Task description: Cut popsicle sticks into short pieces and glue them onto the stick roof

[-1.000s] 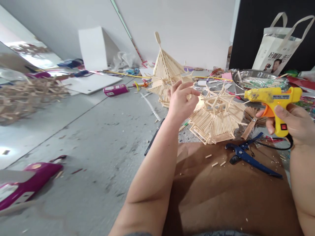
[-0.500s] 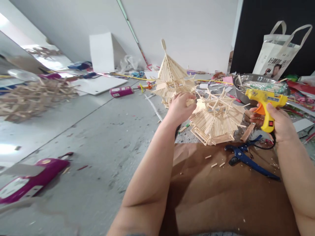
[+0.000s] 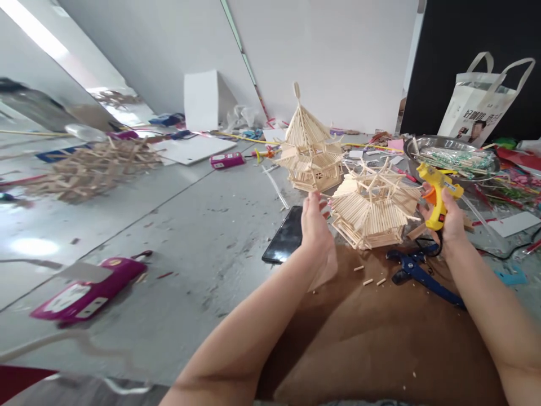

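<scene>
In my right hand (image 3: 452,217) is a yellow hot glue gun (image 3: 438,189) with an orange trigger, its nozzle pointing up and left. That hand is at the right side of a stick-built pavilion roof model (image 3: 372,217), which stands low on its railed base. My left hand (image 3: 318,231) is beside the model's left side, fingers stretched out and holding nothing; whether they touch it I cannot tell. Behind stands a taller stick pagoda (image 3: 310,149) with a pointed top. Blue cutting pliers (image 3: 422,276) lie on brown paper (image 3: 380,349) in front of the roof model.
A black phone (image 3: 284,237) lies left of my left hand. Purple tools (image 3: 91,287) and a heap of sticks (image 3: 97,169) are farther left. A metal bowl (image 3: 412,155) of wrapped sticks and a white bag (image 3: 473,107) stand at the back right. Short stick pieces (image 3: 367,282) lie scattered.
My left hand has come down from in front of the pagoda to the roof model's left side, uncovering the phone. The glue gun has shifted left and tilted.
</scene>
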`<state>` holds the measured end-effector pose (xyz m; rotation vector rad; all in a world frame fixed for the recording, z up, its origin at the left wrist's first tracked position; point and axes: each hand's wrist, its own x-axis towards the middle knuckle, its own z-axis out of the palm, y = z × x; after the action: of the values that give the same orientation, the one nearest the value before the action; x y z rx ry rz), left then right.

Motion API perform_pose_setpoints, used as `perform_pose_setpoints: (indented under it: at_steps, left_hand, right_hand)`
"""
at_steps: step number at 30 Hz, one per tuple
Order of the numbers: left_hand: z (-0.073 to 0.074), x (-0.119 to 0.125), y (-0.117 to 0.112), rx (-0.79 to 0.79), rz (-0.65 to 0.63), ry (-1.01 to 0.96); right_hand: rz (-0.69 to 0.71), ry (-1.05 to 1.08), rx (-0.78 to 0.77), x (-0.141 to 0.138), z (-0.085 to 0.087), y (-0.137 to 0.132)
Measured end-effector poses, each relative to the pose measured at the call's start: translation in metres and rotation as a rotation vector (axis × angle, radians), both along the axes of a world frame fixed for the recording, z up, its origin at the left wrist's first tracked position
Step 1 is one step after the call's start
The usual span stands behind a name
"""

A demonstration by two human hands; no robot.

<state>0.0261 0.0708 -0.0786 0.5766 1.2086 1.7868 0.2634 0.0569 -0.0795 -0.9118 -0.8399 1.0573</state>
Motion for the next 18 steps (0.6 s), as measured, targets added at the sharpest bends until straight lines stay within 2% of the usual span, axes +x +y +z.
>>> perform_pose_setpoints:
  at_steps: [2,5,11,18]
  left_hand:
    - [-0.002,0.009,-0.006,0.001,-0.057,-0.049]
    - [-0.002,0.018,-0.012,0.001,-0.075,-0.102]
    - [0.006,0.021,-0.013,0.008,-0.126,-0.26]
    - [0.011,0.016,-0.006,0.001,-0.203,-0.35]
  right_hand:
    - [-0.056,0.043,0.019,-0.002,0.001,0.0]
    - [-0.127,0.09,0.04,-0.002,0.001,0.001]
    - [-0.021,0.093,0.018,0.008,-0.002,0.005]
    - [-0.035,0.195,0.017,0.015,-0.002,0.007]
